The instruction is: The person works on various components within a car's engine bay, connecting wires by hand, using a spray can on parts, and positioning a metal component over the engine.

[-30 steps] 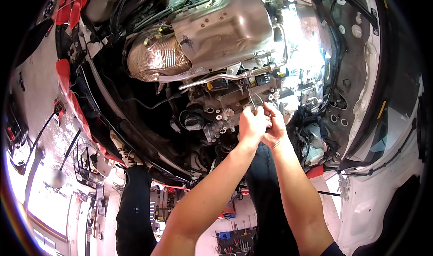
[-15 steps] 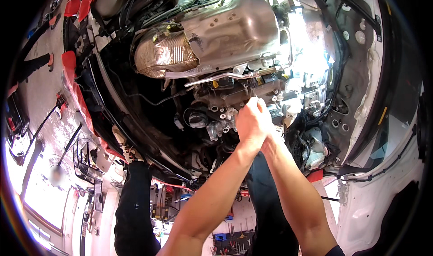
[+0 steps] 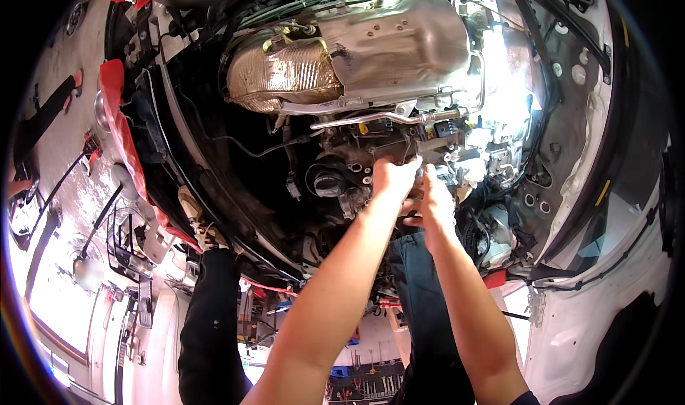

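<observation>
Both my hands are over the middle of an exposed car engine (image 3: 371, 148). My left hand (image 3: 391, 180) has its thumb and fingertips pinched together near a row of round metal fittings; anything between them is too small to make out. Close beside it on the right, my right hand (image 3: 435, 202) has its thumb raised and its fingers apart, curving toward the left hand, with nothing visible in it. A black round cap (image 3: 328, 184) sits left of my hands. Beyond them a bent metal pipe (image 3: 385, 122) runs across the engine.
A large metal heat shield (image 3: 407, 38) and a ribbed foil cover (image 3: 285, 73) lie at the back. Red cloth (image 3: 118, 113) drapes the car's left edge. My dark-trousered leg (image 3: 214, 326) reaches up from below. Hand tools (image 3: 374, 387) lie low down. Another person's arm (image 3: 46, 113) shows far left.
My hands were pressed together over the engine; now they are apart, the right one lower and turned with its fingers spread. The whole view has shifted slightly.
</observation>
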The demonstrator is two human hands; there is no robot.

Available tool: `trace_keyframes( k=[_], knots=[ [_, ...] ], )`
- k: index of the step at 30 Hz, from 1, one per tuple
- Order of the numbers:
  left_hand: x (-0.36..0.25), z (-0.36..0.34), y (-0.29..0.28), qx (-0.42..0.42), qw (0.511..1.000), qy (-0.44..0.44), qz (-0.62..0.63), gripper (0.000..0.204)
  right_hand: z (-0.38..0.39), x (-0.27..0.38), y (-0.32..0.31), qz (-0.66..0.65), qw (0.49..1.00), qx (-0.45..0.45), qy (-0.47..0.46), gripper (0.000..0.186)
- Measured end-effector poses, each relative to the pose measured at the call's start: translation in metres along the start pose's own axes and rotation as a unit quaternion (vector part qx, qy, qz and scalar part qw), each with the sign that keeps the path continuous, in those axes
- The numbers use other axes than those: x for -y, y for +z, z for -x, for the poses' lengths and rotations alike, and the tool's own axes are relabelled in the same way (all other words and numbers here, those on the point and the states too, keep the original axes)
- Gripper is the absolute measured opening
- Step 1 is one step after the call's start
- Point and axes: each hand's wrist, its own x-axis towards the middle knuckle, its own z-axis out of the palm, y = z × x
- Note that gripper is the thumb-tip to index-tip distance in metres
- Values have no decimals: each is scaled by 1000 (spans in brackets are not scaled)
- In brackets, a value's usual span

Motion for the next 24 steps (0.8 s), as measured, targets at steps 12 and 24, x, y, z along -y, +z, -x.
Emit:
trace_keyframes(
  k=[12, 24],
  knots=[
    [30, -15, 35, -81, 971, 93, 205, 24, -91, 20, -20, 286, 923, -7, -258, 33],
    [-18, 1, 39, -120, 875, 48, 467, 27, -90, 38, -5, 57, 954, -99, -276, 19]
  ],
)
